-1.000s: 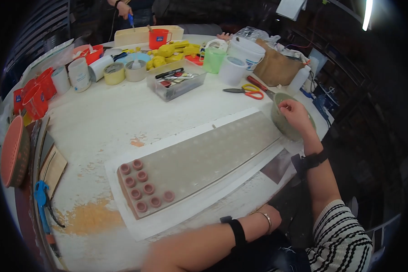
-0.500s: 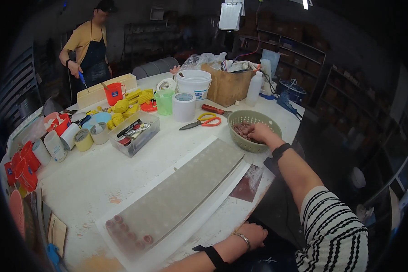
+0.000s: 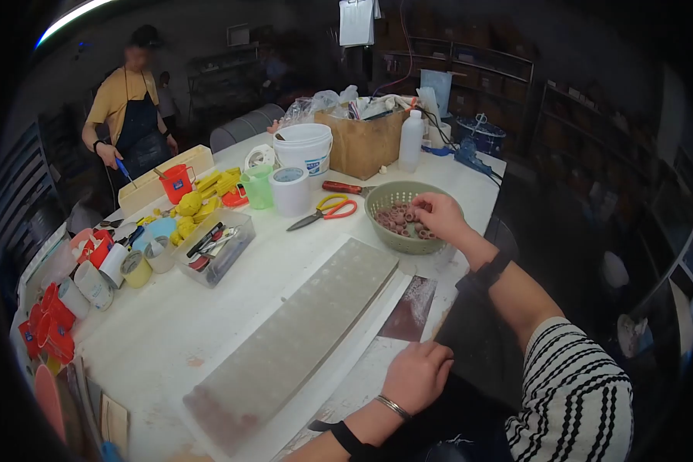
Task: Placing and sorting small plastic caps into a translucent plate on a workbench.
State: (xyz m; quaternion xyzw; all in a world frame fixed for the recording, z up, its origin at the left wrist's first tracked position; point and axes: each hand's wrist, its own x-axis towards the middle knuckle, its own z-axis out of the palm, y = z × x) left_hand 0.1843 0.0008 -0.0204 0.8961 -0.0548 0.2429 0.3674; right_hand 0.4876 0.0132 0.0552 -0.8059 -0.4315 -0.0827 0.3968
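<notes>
My right hand (image 3: 439, 217) reaches into a green perforated basket (image 3: 408, 245), fingers closed at a small reddish-brown ring by their tips. Several more such rings (image 3: 393, 221) lie in the basket. Close to the table's near edge, my left hand (image 3: 414, 376) has its fingers curled in; whatever they may hold is hidden. Between the basket and the table's lower left stretches a long grey plate (image 3: 300, 316) on a white sheet. At the plate's near-left end is a blurred reddish-brown patch (image 3: 219, 416).
Scissors with red and yellow handles (image 3: 327, 212), a red-handled tool (image 3: 345, 187), tape rolls (image 3: 291, 192), a white bucket (image 3: 304, 150) and a cardboard box (image 3: 362, 146) stand beyond the plate. A clear tool box (image 3: 215, 250) sits left. Across the table, a person (image 3: 131, 115) holds a blue-handled tool.
The view has shifted. My right hand has lifted slightly among the rings, which show more clearly. My left hand appears higher, nearer the table edge. The rings on the plate's end have blurred.
</notes>
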